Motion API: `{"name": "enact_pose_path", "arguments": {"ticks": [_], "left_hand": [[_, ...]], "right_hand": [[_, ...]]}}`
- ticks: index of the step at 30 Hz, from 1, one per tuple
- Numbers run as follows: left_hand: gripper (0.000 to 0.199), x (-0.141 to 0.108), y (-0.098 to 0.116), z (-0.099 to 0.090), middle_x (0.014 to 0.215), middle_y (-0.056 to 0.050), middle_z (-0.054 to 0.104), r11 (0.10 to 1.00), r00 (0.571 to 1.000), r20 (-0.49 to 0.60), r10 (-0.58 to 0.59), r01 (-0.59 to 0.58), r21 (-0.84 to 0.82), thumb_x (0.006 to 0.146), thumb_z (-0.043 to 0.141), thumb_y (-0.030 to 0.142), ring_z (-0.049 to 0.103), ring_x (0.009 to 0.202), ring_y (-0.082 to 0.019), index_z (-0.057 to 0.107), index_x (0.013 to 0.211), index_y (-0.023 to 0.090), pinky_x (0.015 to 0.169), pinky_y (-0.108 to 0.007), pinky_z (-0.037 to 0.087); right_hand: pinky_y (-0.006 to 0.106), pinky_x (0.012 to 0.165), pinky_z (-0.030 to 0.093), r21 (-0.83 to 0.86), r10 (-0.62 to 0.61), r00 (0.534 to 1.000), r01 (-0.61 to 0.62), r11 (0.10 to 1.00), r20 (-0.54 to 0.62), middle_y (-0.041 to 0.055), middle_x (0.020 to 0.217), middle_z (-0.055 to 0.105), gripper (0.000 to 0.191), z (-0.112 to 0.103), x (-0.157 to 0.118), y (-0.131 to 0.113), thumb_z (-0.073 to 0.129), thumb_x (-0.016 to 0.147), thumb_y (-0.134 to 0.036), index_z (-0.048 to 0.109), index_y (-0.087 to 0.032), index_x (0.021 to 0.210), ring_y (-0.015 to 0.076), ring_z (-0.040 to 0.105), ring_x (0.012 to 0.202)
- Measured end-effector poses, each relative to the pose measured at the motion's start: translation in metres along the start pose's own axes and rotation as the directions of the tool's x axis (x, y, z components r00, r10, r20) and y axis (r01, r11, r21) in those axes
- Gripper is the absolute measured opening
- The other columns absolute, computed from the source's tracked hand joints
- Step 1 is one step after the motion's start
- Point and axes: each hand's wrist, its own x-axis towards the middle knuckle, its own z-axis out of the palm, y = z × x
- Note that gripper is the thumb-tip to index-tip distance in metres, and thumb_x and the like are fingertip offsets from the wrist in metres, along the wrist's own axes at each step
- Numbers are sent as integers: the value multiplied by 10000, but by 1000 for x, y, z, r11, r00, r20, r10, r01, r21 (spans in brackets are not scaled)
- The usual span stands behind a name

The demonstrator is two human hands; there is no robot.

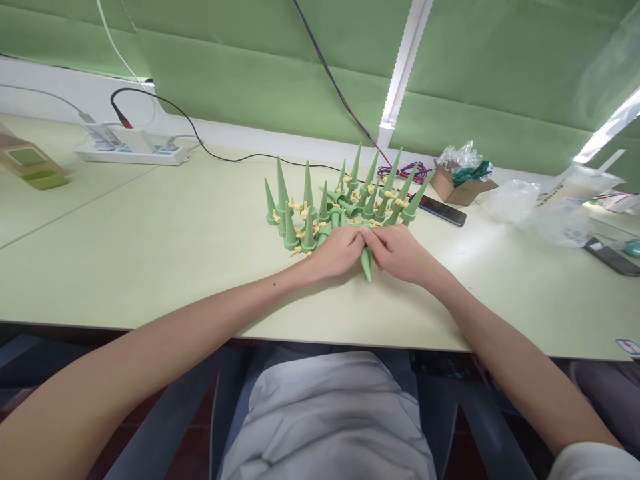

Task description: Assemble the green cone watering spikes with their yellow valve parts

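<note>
Between my two hands is a green plastic watering spike (367, 265), its pointed end hanging down toward me. My left hand (341, 251) is closed around its upper end, thumb and fingers pressed together. Against it, my right hand (401, 252) is closed on the same end, so the fingertips of both meet and hide the top of the spike. Just beyond the hands stand several more green spikes (308, 190) with small pale yellow valves (295, 205) among and on them. Some spikes (345, 205) lie on their sides.
On the pale table (150, 267), a power strip (133, 155) stands back left near a blurred yellow-green package (33, 163). To the right are a phone (443, 211), a small cardboard box (461, 185), a plastic bag (520, 200), a drink cup (575, 187) and another dark phone-like object (613, 256).
</note>
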Motion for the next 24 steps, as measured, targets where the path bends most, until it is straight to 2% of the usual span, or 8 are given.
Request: {"name": "enact_pose_path", "arguments": {"ticks": [8,17,24], "left_hand": [[483,1,1,-1,444,10,493,999,999,41,35,-34,-36,986,302,235,583,643,-154,474,536,195,744,-259,452],[460,1,-1,-1,504,5,532,1000,999,40,23,-23,-8,977,326,228,554,617,-140,460,538,189,677,-253,430],[468,1,1,-1,488,7,533,998,998,40,40,-38,-48,969,319,210,575,638,-131,474,528,179,751,-233,452]], "right_hand": [[318,602,310,-7,-8,1000,8,1000,0,-8,482,490,494,0,0,1,357,1028,-276,326,-221,539,136,428,480],[319,605,303,-42,5,1000,-4,999,25,-6,487,486,493,-2,0,0,359,1030,-279,333,-219,541,139,419,481],[314,608,311,-37,8,999,-7,999,32,-4,481,486,509,-2,0,-1,358,1036,-304,337,-218,535,138,419,484]]}}
